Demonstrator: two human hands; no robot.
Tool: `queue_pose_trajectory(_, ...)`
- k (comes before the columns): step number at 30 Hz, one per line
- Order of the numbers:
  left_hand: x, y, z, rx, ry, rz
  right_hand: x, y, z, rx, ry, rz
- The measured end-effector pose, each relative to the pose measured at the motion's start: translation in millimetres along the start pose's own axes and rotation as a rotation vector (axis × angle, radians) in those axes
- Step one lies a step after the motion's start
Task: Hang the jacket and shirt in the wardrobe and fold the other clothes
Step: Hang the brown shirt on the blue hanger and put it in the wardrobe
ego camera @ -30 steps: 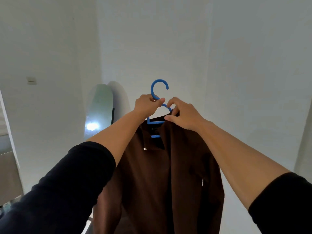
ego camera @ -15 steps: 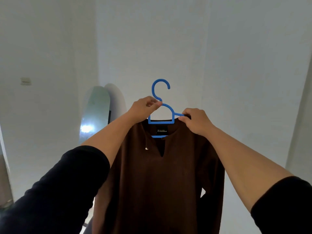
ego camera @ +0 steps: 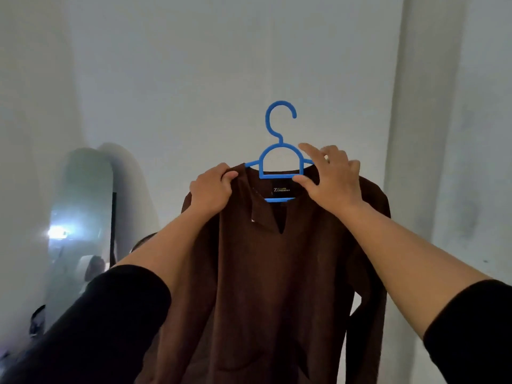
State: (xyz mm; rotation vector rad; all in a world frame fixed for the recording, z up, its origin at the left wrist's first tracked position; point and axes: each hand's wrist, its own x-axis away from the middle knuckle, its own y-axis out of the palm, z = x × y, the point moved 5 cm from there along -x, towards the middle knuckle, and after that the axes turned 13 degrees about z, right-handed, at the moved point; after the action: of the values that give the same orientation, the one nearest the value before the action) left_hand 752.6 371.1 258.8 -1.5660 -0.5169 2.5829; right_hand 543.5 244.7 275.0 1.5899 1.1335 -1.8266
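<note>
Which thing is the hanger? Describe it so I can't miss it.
Start at the pale wall straight ahead, then drop to the brown shirt held up in front of it. The hanger sticks out of the shirt's neckline between the left hand and the right hand. It is the only bright blue thing, with an open hook on top.

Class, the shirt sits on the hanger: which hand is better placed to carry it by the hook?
Right hand: it already holds the blue hanger beneath the hook; left hand grips the brown shirt shoulder.
</note>
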Motion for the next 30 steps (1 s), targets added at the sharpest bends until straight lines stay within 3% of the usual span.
queue_pose_trajectory(3, 0, 12, 46, 0.022, 0.063, 0.012, 10, -20, 21, 0.187, -0.1, -0.077)
queue_pose_trajectory(12, 28, 63, 161, 0.266, 0.245, -0.105, 23, -75, 138, 0.327, 0.136, -0.106)
queue_pose_trajectory(15, 49, 98, 200, 0.059, 0.49, -0.22, 28, -90, 195, 0.31, 0.215, -0.114)
queue_pose_trajectory(18, 66, 138, 238, -0.044, 0.606, -0.199, 31, -106, 253, 0.344, 0.228, -0.131)
queue_pose_trajectory(26, 111, 221, 350, 0.159, 0.659, -0.119, 54, -150, 387, 0.42, 0.301, -0.147)
queue_pose_trajectory(30, 119, 256, 406, 0.208, 0.677, -0.092, 55, -186, 429, 0.517, 0.274, -0.048)
